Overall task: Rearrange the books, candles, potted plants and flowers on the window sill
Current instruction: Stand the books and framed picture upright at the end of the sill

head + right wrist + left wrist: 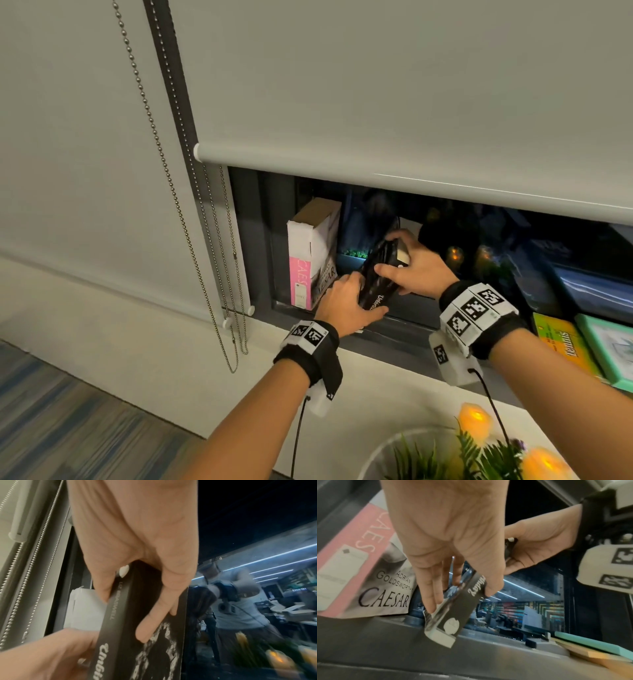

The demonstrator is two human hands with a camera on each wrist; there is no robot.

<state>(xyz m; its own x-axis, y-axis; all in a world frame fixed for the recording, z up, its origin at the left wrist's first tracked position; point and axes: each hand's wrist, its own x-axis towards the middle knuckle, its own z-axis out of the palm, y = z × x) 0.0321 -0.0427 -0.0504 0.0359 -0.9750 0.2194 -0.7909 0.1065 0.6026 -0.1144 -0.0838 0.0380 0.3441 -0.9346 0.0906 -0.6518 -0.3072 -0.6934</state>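
Observation:
A black book [378,281] with white gothic lettering leans tilted on the dark window sill [404,342], and both hands hold it. My left hand [349,298] grips its lower end, thumb on the spine [471,601] and fingers on the cover. My right hand [411,263] grips its top end, with the thumb on the spine [118,615] and the fingers spread over the cover. Just to the left, a thick pink-and-grey "Caesar" book [313,257] stands upright against the window frame; the left wrist view shows this Caesar book [373,577] close beside the black one.
A yellow-green book [561,342] and a teal book [609,346] lie flat at the right. Two lit candles [474,419] [544,462] and a green plant in a white pot [387,452] stand near me. A lowered roller blind [376,102] hangs above; bead chains [164,171] hang left.

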